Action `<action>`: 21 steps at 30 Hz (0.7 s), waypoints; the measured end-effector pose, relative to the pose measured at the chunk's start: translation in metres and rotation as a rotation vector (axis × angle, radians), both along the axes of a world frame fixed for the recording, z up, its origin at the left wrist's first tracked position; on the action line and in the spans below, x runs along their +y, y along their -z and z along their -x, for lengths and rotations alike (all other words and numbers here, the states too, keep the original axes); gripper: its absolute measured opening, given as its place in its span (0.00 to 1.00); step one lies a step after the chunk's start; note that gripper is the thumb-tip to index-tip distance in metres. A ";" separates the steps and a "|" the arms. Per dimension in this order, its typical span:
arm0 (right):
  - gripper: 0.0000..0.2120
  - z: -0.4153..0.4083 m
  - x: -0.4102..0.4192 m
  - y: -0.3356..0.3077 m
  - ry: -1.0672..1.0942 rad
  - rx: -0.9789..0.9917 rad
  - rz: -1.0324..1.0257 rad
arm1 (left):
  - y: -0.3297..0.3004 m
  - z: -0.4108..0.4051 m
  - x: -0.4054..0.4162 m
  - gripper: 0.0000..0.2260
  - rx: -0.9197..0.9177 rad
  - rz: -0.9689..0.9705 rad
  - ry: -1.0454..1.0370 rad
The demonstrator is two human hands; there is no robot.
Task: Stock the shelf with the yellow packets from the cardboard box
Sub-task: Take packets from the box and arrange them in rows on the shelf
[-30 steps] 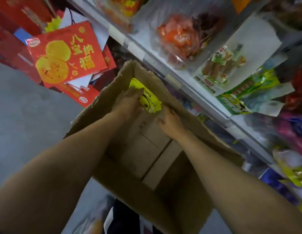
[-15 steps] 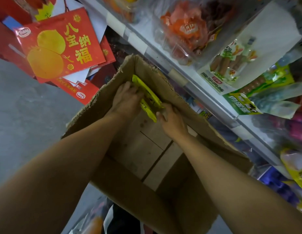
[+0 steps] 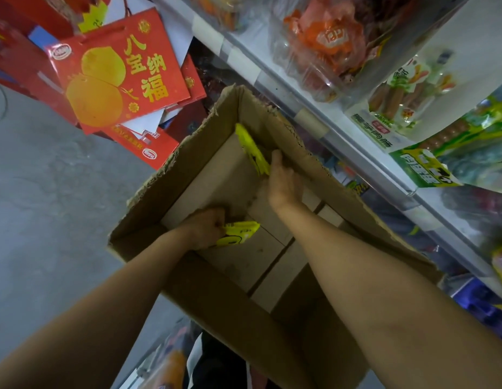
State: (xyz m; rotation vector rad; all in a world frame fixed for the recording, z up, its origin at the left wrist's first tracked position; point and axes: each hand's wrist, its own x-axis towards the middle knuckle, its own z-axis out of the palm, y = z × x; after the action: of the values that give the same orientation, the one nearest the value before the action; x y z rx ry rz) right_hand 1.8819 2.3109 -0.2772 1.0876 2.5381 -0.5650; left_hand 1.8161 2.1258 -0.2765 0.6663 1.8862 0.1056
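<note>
Both hands inside the cardboard box. Left hand curled round 1 yellow packet, held above box bottom. Right hand w/ fingers straight, touching a 2nd yellow packet standing vs far wall, just beyond its fingertips. Shelf to right of right hand; red gift boxes beyond left hand.

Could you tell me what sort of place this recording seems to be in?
Most likely a small grocery shop: a shelf stocked with bagged snacks, red gift boxes stacked on the floor, and an opened cardboard box being unpacked.
</note>
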 end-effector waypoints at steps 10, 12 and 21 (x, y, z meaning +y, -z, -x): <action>0.07 -0.067 0.013 -0.082 0.172 -0.055 0.513 | -0.064 -0.009 0.008 0.05 -0.224 -0.004 0.090; 0.06 -0.085 0.017 -0.110 0.165 0.038 0.461 | -0.086 -0.012 0.010 0.04 -0.254 -0.022 0.091; 0.11 -0.161 0.038 -0.239 0.426 0.525 0.606 | -0.217 -0.051 0.026 0.19 -0.330 -0.276 -0.159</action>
State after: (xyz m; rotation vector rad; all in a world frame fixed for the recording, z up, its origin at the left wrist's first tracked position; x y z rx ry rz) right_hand 2.0434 2.3485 -0.0382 1.3532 2.2233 -1.7957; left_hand 1.8667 2.1521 -0.0596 0.6381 1.6147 0.5540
